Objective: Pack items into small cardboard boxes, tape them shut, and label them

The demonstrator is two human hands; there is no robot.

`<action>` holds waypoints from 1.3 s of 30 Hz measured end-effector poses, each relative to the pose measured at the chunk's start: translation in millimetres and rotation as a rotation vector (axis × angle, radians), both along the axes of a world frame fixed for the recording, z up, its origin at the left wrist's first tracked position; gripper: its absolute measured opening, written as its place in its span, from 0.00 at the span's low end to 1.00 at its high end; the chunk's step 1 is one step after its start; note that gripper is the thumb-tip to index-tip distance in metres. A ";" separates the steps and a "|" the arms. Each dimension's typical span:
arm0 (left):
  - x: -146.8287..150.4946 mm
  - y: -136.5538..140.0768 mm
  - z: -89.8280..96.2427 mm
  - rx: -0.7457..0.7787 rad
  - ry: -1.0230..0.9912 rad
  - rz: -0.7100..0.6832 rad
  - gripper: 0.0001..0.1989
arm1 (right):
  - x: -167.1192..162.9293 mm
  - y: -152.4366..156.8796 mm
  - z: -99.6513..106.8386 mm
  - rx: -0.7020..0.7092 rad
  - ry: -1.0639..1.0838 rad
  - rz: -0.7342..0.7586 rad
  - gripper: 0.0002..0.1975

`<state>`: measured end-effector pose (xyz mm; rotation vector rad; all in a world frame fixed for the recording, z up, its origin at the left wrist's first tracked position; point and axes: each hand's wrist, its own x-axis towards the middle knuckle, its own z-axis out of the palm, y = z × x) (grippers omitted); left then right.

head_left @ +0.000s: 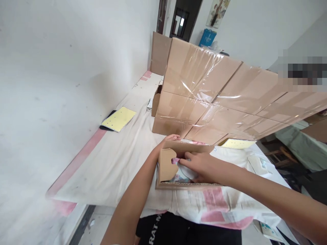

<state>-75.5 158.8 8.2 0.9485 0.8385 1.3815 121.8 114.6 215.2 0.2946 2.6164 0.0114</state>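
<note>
A small open cardboard box stands near the front edge of the cloth-covered table, its notched left flap folded inward. My left hand is wrapped round its far left corner, with the fingers partly hidden behind the wall. Inside the box is my right hand, its fingers and thumb around a white rounded object whose kind I cannot make out. A small pink piece shows by the flap's notch. Beneath lies something with a light blue and pink print.
Large taped cartons form a wall behind the box. A yellow card lies on a dark item at left; another yellow pad lies at right. The white cloth has pink stripes. A white package sits at the right edge.
</note>
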 end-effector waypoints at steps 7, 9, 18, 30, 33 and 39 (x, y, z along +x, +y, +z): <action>-3.3 -6.0 9.1 -0.074 -0.043 -0.051 0.23 | -3.0 -8.8 2.7 0.016 0.059 0.056 0.25; -3.3 -5.9 9.6 -0.081 -0.049 -0.048 0.23 | 1.9 -5.5 10.1 0.016 0.102 0.039 0.14; 1.5 -2.5 2.8 -0.087 -0.090 -0.051 0.26 | -3.9 5.7 -8.5 -0.143 -0.027 -0.160 0.17; 2.6 7.3 -9.8 -0.085 -0.083 -0.048 0.23 | -15.5 7.9 -36.7 -0.097 0.042 -0.240 0.26; 0.1 9.4 -8.3 -0.062 -0.050 -0.043 0.22 | -12.7 11.4 -31.5 -0.105 0.096 -0.270 0.24; -2.5 7.0 -1.0 -0.078 0.012 -0.066 0.24 | 4.8 9.4 -10.0 -0.457 0.323 -0.252 0.09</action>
